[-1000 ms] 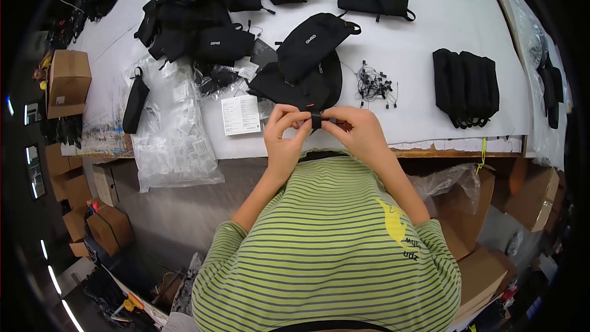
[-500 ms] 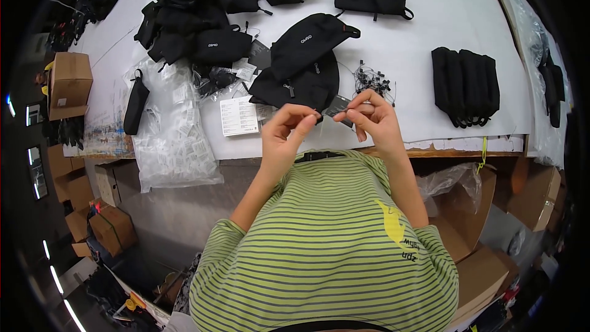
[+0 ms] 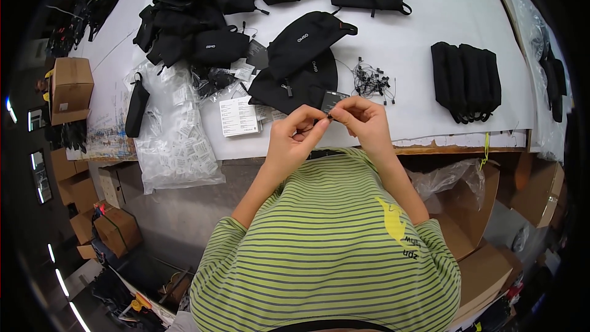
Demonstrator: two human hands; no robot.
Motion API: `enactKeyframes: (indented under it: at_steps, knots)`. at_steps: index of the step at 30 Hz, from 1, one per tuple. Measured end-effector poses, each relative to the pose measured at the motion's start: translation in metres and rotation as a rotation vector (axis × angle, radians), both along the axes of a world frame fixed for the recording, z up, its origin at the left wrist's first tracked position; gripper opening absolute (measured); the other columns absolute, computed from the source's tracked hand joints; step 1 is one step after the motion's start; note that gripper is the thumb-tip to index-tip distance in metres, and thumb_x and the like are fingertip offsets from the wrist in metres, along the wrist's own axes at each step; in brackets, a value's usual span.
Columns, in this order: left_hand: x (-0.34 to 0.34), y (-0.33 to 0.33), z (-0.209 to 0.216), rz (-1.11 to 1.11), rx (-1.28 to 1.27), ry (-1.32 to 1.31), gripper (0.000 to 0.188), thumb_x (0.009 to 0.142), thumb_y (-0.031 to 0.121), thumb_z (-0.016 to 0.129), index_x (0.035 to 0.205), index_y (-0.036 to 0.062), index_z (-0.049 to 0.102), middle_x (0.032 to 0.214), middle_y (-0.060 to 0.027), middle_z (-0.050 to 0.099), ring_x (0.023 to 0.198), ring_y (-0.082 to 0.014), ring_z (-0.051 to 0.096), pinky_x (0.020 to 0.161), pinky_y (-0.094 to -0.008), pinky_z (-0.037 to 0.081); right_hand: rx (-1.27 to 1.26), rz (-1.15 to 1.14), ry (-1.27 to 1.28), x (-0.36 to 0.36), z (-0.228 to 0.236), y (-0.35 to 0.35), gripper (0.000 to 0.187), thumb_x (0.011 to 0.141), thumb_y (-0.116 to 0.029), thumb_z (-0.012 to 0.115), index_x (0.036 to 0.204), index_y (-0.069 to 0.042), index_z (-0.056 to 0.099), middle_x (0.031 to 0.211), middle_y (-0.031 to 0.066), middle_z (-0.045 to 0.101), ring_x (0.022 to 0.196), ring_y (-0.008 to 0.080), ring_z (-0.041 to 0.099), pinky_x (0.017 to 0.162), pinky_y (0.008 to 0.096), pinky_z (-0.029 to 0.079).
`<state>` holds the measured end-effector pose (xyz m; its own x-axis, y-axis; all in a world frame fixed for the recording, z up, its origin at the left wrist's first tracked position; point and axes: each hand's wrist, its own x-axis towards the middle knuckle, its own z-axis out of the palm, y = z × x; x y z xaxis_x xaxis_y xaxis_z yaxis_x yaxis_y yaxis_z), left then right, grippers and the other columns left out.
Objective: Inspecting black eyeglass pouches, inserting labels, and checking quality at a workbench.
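Just in front of the black zippered pouches (image 3: 313,71), both hands meet at the fingertips. My left hand (image 3: 296,134) is closed in a pinch on a small black end piece of a hang-tag string. My right hand (image 3: 362,123) also pinches at this string, its thumb and forefinger touching the left fingertips. A dark hang tag (image 3: 332,96) shows just beyond the joined fingers, its lower part covered by them. The fine string itself is mostly hidden. Beyond my right hand lies a tangled bunch of black tag strings (image 3: 372,81) with small clips.
A heap of black pouches (image 3: 190,24) covers the far left. White printed leaflets (image 3: 238,117) lie beside a clear bag of small packets (image 3: 175,141). Several black pouches stand in a row (image 3: 467,83) at right. Cardboard boxes (image 3: 473,258) sit below the table edge.
My hands have come together from slightly apart, fingertips now touching. The dark tag has shifted a little farther away and left, upright behind the fingers. The camera view has shifted slightly.
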<state>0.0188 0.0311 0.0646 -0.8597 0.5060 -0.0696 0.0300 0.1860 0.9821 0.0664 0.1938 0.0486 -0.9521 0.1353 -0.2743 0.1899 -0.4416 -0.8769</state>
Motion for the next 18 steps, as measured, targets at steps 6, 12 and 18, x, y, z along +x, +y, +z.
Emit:
enactKeyframes:
  at_steps: [6, 12, 18]
  knots:
    - [-0.008, -0.006, 0.004, -0.16, -0.103, 0.03, 0.007, 0.085, 0.005, 0.064, 0.086, -0.001, 0.06, 0.056, 0.0046, 0.049, 0.051, 0.0008, 0.034, 0.045, -0.0191, 0.019, 0.325, 0.142, 0.094, -0.002, -0.007, 0.012, 0.011, 0.078, -0.009, 0.073, 0.077, -0.001, 0.066, 0.074, -0.004, 0.045, 0.062, 0.0018, 0.039, 0.056, 0.0188, 0.03]
    - [-0.011, -0.009, 0.004, -0.143, -0.139, 0.023, 0.011, 0.083, 0.005, 0.067, 0.087, -0.0008, 0.058, 0.063, -0.0009, 0.061, 0.055, -0.0007, 0.047, 0.048, -0.0161, 0.031, 0.322, 0.207, 0.105, -0.004, -0.003, 0.013, 0.013, 0.077, -0.01, 0.074, 0.074, -0.002, 0.065, 0.072, -0.0046, 0.043, 0.059, 0.0026, 0.035, 0.055, 0.0198, 0.028]
    - [-0.007, -0.015, -0.007, -0.112, -0.059, 0.018, 0.013, 0.082, 0.006, 0.068, 0.088, -0.0005, 0.058, 0.067, -0.0024, 0.065, 0.057, -0.0013, 0.052, 0.051, -0.0156, 0.036, 0.267, 0.277, 0.004, -0.003, -0.002, 0.007, 0.016, 0.076, -0.017, 0.075, 0.074, -0.003, 0.067, 0.071, -0.0035, 0.046, 0.062, 0.007, 0.038, 0.056, 0.0236, 0.033]
